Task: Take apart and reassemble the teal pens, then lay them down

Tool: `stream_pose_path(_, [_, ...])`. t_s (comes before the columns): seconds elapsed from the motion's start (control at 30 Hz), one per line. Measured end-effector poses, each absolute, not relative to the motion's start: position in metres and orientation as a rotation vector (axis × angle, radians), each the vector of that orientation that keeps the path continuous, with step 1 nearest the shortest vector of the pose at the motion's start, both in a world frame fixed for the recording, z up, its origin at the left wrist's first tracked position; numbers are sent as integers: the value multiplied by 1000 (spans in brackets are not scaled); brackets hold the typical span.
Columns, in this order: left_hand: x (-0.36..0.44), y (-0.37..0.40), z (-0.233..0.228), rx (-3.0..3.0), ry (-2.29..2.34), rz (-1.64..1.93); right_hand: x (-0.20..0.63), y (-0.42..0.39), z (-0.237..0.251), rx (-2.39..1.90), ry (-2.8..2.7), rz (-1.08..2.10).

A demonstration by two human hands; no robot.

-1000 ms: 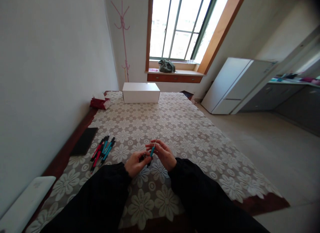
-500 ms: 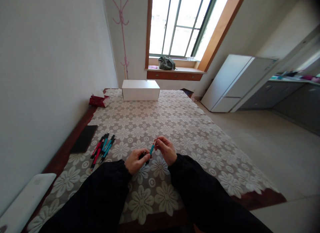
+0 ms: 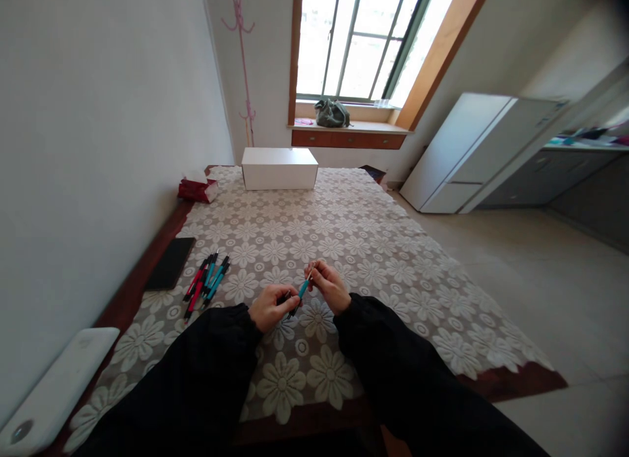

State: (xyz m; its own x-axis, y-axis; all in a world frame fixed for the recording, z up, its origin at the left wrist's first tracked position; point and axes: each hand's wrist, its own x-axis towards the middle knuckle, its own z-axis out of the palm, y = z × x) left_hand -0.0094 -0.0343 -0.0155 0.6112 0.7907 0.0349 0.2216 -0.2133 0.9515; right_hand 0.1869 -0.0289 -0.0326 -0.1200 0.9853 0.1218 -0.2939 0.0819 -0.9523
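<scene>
Gripping the teal pen (image 3: 303, 289) right of the pen pile (image 3: 215, 284), your left hand (image 3: 270, 308) shares it with your right hand (image 3: 331, 287), looser a second ago, now pinching the far end, likely steadying it.

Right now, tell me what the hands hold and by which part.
A teal pen: left hand toward its black end, right hand at its thin tip.

Bench (image 3: 531, 380): open passage right of the right hand (image 3: 330, 287). Obstacles: pen pile (image 3: 215, 284) and black slab (image 3: 170, 265), left; white box (image 3: 280, 172), far end.
</scene>
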Motion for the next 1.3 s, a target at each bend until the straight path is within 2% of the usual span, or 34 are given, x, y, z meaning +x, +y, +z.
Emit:
stream_pose_path(0.7, [-9, -33, -20, 1751, 867, 631, 182, -32, -33, -820, -998, 1261])
stream_pose_path(1.1, [-8, -34, -19, 1785, 893, 628, 186, -31, -34, -873, -1210, 1216])
stream_pose_path(1.3, [-9, -34, -17, 1797, 887, 623, 187, -32, -27, -945, -1261, 1076])
